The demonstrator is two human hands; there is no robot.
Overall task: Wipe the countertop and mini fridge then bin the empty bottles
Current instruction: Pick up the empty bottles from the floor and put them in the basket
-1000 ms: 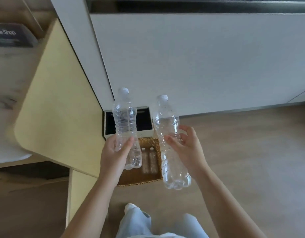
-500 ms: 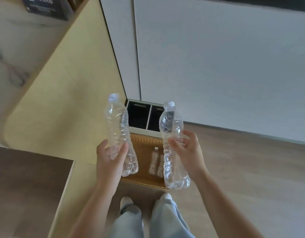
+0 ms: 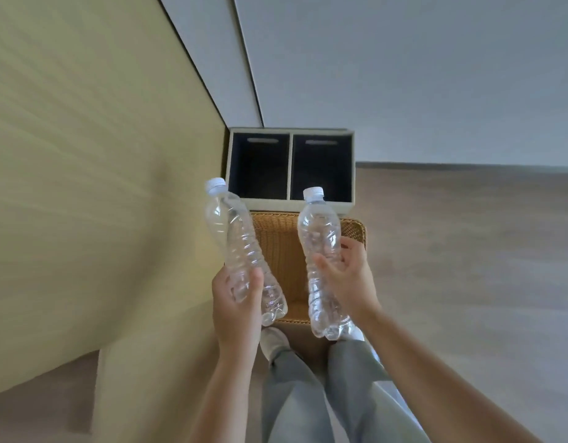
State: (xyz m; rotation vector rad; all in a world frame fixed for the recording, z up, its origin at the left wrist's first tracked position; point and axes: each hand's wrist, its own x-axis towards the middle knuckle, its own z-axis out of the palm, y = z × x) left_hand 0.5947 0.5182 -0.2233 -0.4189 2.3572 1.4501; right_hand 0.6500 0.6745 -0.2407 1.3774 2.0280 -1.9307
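My left hand point(image 3: 236, 302) grips a clear empty plastic bottle point(image 3: 231, 241) with a white cap, tilted left. My right hand point(image 3: 346, 279) grips a second clear empty bottle point(image 3: 319, 238), nearly upright. Both bottles hang above a woven wicker basket point(image 3: 281, 251) on the floor. Behind the basket stands a white two-compartment bin point(image 3: 290, 204) with dark, empty-looking insides. The basket's contents are hidden behind the bottles and my hands.
A pale yellow cabinet side point(image 3: 100, 171) fills the left. A white wall panel point(image 3: 404, 75) rises behind the bin. Wood floor point(image 3: 468, 266) spreads to the right. My legs in grey trousers point(image 3: 308, 394) and white shoes stand just before the basket.
The view has tipped down and closer to the basket and bin. Both bottles stay gripped in my hands; the left one leans further left.
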